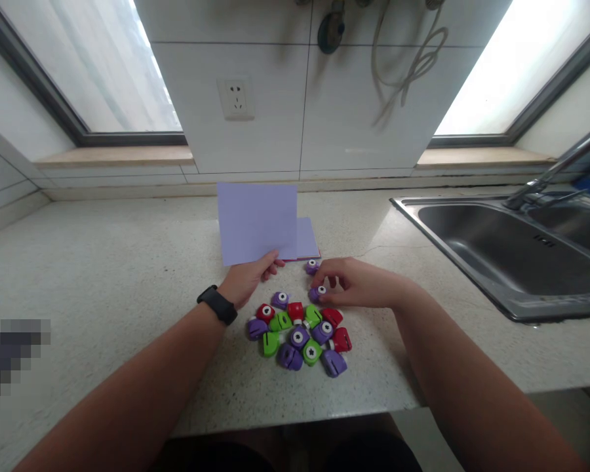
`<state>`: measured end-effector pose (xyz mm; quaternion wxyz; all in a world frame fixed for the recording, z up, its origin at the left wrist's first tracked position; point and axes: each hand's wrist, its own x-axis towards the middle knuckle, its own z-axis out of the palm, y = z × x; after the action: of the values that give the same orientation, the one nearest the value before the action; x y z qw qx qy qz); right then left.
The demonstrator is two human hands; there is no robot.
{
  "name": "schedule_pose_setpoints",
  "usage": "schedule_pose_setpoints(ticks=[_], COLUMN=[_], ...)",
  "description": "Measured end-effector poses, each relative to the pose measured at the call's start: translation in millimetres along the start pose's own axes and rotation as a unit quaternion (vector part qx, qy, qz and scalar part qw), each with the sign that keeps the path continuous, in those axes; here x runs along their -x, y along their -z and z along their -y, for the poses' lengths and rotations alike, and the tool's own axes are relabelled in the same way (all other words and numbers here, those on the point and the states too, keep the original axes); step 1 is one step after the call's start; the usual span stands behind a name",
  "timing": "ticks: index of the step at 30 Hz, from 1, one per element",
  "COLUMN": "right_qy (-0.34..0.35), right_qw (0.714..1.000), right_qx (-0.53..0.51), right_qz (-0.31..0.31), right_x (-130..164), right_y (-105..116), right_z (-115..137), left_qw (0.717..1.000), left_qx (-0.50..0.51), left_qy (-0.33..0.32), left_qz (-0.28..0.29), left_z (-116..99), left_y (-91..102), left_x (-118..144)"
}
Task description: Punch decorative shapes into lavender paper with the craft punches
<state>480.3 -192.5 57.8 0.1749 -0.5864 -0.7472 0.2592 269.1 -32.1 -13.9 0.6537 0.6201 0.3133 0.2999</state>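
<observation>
Desk: a pale speckled desk stretches widely to the left of the paper; its front edge runs near the punches, its back edge along the tiled wall.
Sink: a steel sink is set into the right side, its raised rim well apart from the right hand, with a strip of desk between.
Lifted sheet: a plain lilac sheet with straight edges and square corners, tilted up at the back of the desk, its broad face towards the person. Its lower edge runs roughly left to right; which side is longer cannot be told.
Paper stack: more lilac paper lies behind the sheet, showing past its right side.
Right hand: the right hand reaches in from the right, thumb and curled fingers pinching a purple punch.
Left hand: the left hand pinches the sheet by its lower edge.
Punch group: red, green and purple punches sit close together in front, turned various ways.
Held punch: the purple punch is just behind the group, its round white end with a dark mark facing up; fingers partly hide its long axis.
Farther punch: another purple punch stands beside the right fingertips, near the stack.
</observation>
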Motion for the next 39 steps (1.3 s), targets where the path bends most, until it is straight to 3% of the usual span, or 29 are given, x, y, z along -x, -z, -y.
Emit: schedule_pose_setpoints(ticks=[5,10,13,16,20,28,36,39], right_qy=[-0.035,-0.009,0.025,0.108,0.185,0.12,0.129,0.184], right_qw=[0.999,0.998,0.998,0.991,0.982,0.983,0.982,0.978], right_qx=[-0.022,-0.055,-0.041,-0.002,0.026,0.123,0.114,0.073], right_qz=[0.023,0.006,-0.041,-0.077,-0.029,-0.055,-0.076,-0.062], right_x=[0,-3,-5,-8,-10,-10,-10,-12], right_y=[-2,-8,-11,-13,-17,-21,-24,-27], right_z=[2,1,4,14,27,28,27,35], left_qw=[1.0,1.0,1.0,1.0,1.0,1.0,1.0,1.0], left_qx=[-0.001,-0.012,-0.01,-0.007,-0.008,-0.019,-0.016,-0.006], left_qy=[0.001,-0.006,-0.002,0.001,0.005,0.005,0.002,0.008], left_qz=[-0.001,0.002,0.001,0.002,0.006,0.008,0.005,0.006], left_z=[0,-1,-1,-2,-2,-2,1,-1], left_y=[0.2,-0.4,-0.4,-0.4,0.0,1.0,1.9,0.8], left_x=[0,0,0,1,1,0,0,0])
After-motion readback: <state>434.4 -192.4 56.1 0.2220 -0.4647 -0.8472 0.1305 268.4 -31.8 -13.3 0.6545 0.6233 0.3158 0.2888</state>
